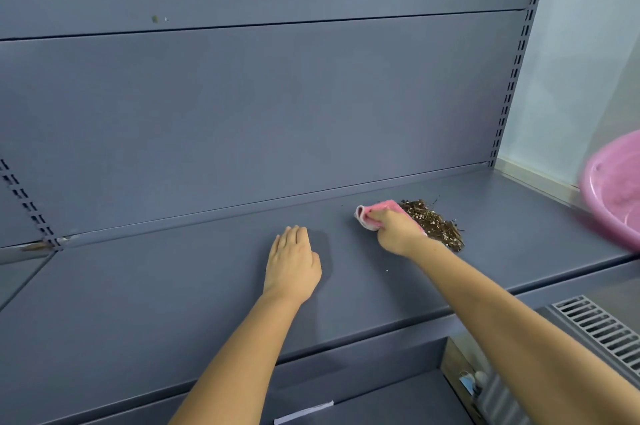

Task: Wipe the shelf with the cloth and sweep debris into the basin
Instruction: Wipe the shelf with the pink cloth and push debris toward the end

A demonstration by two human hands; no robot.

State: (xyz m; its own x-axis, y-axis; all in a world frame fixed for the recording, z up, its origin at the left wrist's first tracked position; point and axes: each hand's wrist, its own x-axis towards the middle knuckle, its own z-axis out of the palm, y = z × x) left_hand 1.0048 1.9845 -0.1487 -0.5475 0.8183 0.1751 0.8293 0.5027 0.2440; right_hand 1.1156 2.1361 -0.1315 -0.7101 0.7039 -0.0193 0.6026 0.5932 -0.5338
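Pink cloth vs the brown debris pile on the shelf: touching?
Touching. The head view shows the pink cloth, gripped by the right hand, with its right edge butted against the brown debris pile; no gap visible.

A grey slatted vent (602,331) sits below a pale wall (588,44).

Two bare, sleeveless forearms

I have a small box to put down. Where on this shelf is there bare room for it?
The shelf is bare left of the left hand, out to the seam at the slotted post. It is also bare between the debris and the pink basin. The crowded part is the middle right, where the right hand holds the cloth against the debris.
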